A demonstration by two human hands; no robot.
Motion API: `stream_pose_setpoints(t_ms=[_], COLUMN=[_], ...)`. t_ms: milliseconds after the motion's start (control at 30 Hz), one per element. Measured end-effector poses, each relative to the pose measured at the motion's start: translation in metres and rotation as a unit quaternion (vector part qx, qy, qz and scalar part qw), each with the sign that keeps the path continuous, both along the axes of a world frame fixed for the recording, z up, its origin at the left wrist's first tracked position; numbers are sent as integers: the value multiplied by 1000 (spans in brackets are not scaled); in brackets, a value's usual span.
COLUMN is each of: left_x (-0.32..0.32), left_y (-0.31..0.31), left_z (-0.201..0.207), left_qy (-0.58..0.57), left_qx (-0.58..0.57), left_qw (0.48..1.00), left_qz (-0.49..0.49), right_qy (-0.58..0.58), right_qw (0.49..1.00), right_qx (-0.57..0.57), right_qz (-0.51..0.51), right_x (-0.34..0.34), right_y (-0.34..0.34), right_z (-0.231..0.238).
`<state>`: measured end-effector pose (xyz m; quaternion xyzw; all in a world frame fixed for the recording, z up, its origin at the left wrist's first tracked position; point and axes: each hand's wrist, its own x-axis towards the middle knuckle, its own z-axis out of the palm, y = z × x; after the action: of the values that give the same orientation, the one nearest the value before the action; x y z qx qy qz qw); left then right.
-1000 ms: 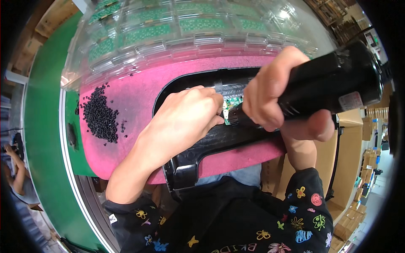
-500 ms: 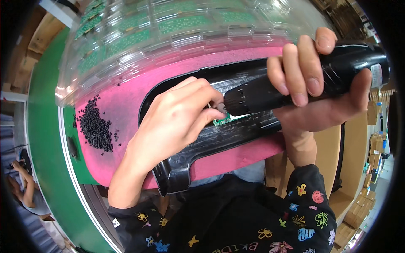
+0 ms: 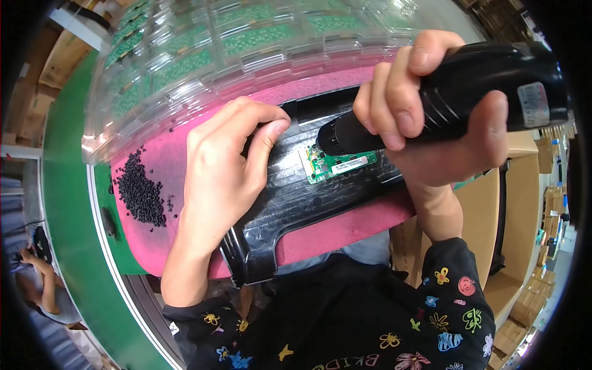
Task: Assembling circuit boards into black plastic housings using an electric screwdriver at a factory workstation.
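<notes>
My right hand (image 3: pixel 425 117) is wrapped around a thick black electric screwdriver (image 3: pixel 453 83), tilted with its nose low. That nose stands over the left end of a small green circuit board (image 3: pixel 342 165) with a white label strip. The board lies inside a long black plastic housing (image 3: pixel 308 213); whether the bit touches a screw is hidden. My left hand (image 3: pixel 228 151) hovers over the housing's left part, thumb and forefinger pressed together close to its far rim. Anything between those fingertips is too small or hidden to tell.
The housing lies on a pink mat (image 3: pixel 185 139), with a pile of small black screws (image 3: pixel 140 191) at its left. Behind are clear plastic trays (image 3: pixel 246 49) of green boards. A cardboard box (image 3: pixel 518 216) stands at right; another person (image 3: pixel 43 277) is at far left.
My left hand has drawn back from the screwdriver's nose toward the left, uncovering the circuit board. The screwdriver in my right hand has shifted slightly left and tipped more steeply.
</notes>
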<state>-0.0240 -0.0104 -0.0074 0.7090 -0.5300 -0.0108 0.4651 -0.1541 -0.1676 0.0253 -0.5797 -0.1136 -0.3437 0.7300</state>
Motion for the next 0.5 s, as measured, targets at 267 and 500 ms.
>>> stream_pose_setpoints(t_ms=[267, 500], left_x=[-3, 0], left_y=[3, 9], left_z=[1, 1], left_qy=[8, -4], left_qx=[49, 60], left_qw=[999, 998], left_qz=[-19, -20], right_qy=[57, 120], right_qw=[998, 988], right_qx=[-33, -92], right_qz=[-16, -27], right_x=[11, 31], right_y=[5, 13], right_z=[-5, 3])
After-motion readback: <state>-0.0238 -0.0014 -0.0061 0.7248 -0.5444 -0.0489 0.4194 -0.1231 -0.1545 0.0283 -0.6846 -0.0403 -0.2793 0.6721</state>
